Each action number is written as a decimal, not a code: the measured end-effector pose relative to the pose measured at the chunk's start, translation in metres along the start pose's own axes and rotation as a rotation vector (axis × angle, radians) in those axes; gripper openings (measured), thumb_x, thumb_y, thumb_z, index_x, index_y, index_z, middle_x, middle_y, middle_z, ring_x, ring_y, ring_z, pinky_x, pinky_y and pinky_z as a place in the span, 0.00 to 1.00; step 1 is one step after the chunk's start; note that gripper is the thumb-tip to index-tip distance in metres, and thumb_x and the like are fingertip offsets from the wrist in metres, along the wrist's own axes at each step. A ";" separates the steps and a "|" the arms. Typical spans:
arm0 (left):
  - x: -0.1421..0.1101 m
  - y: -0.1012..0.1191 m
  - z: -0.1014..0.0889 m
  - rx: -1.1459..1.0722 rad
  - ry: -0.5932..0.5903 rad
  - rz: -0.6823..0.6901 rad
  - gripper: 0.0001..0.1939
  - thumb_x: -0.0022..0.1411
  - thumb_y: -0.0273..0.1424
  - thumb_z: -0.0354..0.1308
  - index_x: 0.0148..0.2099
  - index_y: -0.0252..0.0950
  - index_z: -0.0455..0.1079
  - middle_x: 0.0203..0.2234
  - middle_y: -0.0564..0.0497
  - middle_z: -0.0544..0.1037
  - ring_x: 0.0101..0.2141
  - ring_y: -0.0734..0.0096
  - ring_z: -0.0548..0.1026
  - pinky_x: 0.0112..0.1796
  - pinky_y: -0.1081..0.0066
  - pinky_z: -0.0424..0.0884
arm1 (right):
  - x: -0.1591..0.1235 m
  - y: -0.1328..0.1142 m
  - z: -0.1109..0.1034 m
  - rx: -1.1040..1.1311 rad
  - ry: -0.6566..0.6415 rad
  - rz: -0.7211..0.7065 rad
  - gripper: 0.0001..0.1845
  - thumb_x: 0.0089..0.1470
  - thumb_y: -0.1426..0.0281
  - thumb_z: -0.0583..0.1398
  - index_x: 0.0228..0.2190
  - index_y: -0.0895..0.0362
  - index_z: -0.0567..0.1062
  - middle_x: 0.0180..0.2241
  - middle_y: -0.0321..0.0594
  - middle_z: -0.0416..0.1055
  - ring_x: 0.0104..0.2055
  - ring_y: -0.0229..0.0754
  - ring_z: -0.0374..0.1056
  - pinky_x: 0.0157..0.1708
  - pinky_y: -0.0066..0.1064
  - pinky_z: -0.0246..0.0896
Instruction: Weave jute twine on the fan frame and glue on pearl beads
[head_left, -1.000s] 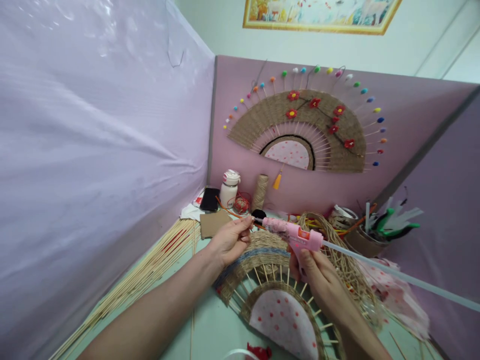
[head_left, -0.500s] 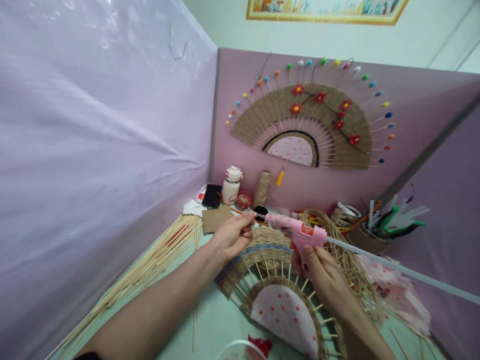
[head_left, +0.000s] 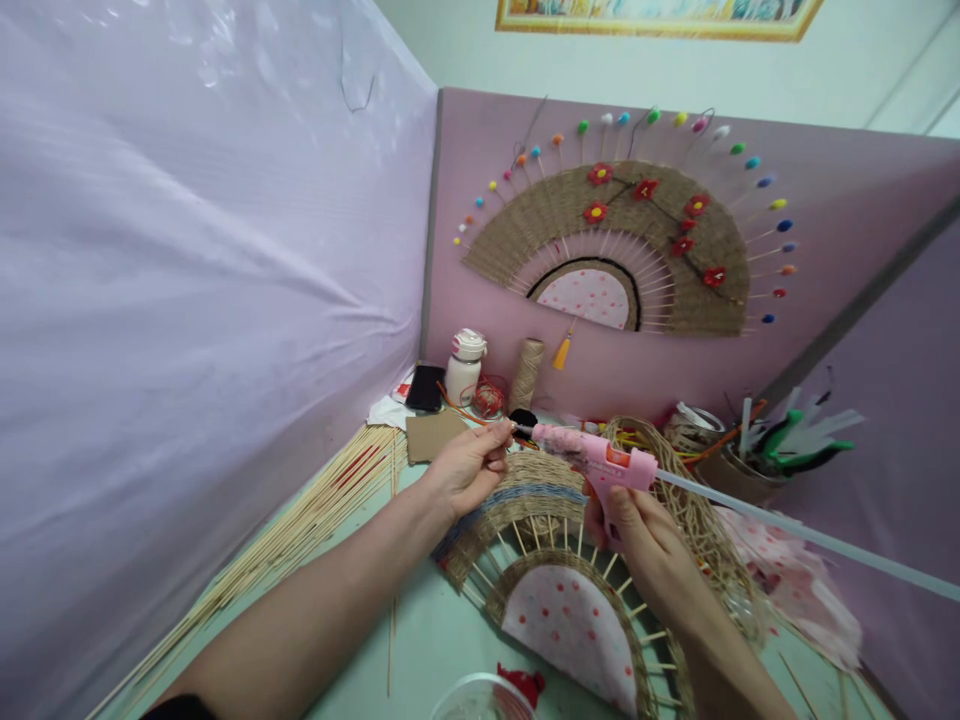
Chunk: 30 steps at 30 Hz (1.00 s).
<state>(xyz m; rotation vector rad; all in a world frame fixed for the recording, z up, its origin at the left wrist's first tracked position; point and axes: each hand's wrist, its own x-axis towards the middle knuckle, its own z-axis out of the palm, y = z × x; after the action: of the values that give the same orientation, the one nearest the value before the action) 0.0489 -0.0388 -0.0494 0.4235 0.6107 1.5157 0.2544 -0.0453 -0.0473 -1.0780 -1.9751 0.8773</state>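
My right hand is wrapped round the handle of a pink glue gun, with a long clear glue stick running out of its back to the right. The gun's nozzle points left and meets the fingertips of my left hand. Those fingers are pinched on something too small to make out. Below both hands lies a woven fan with wooden ribs, a blue band and a half-round of spotted cloth at its centre. The right hand and gun cover part of it.
Thin sticks lie in a bundle at left. A white bottle, phone, cardboard piece and twine spool stand behind. A finished fan hangs on the pink panel. A clear cup and red piece are in front.
The view has shifted slightly. Both hands keep nearly the same pose, the nozzle still at the left fingertips.
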 end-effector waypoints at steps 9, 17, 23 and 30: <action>0.000 0.000 -0.001 -0.012 0.005 0.006 0.16 0.38 0.29 0.72 0.26 0.29 0.69 0.18 0.55 0.66 0.18 0.87 0.55 0.18 0.83 0.50 | -0.001 -0.003 -0.001 -0.039 0.006 -0.020 0.26 0.60 0.52 0.44 0.21 0.55 0.64 0.21 0.36 0.61 0.26 0.39 0.57 0.27 0.31 0.51; 0.001 0.002 -0.001 0.004 0.021 0.014 0.17 0.37 0.30 0.73 0.24 0.28 0.69 0.18 0.55 0.67 0.17 0.87 0.55 0.17 0.83 0.51 | -0.001 -0.004 0.001 0.094 -0.015 -0.022 0.24 0.60 0.54 0.47 0.22 0.56 0.65 0.21 0.35 0.62 0.24 0.37 0.57 0.23 0.29 0.51; 0.002 0.002 -0.002 -0.007 0.040 0.018 0.14 0.40 0.28 0.71 0.24 0.29 0.68 0.18 0.54 0.67 0.18 0.87 0.55 0.17 0.83 0.52 | 0.001 -0.012 0.002 0.187 -0.021 0.002 0.25 0.58 0.52 0.49 0.20 0.57 0.65 0.19 0.35 0.61 0.21 0.36 0.56 0.21 0.28 0.50; 0.000 0.005 0.000 -0.003 0.036 0.024 0.13 0.40 0.27 0.71 0.24 0.28 0.68 0.19 0.54 0.67 0.18 0.87 0.55 0.17 0.83 0.51 | 0.003 -0.004 0.001 0.131 0.120 0.085 0.20 0.49 0.53 0.59 0.27 0.60 0.72 0.20 0.34 0.60 0.21 0.35 0.53 0.19 0.27 0.48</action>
<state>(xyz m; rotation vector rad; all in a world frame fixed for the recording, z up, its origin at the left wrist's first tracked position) 0.0448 -0.0383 -0.0468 0.4029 0.6337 1.5495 0.2508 -0.0448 -0.0440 -1.1189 -1.7599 0.9502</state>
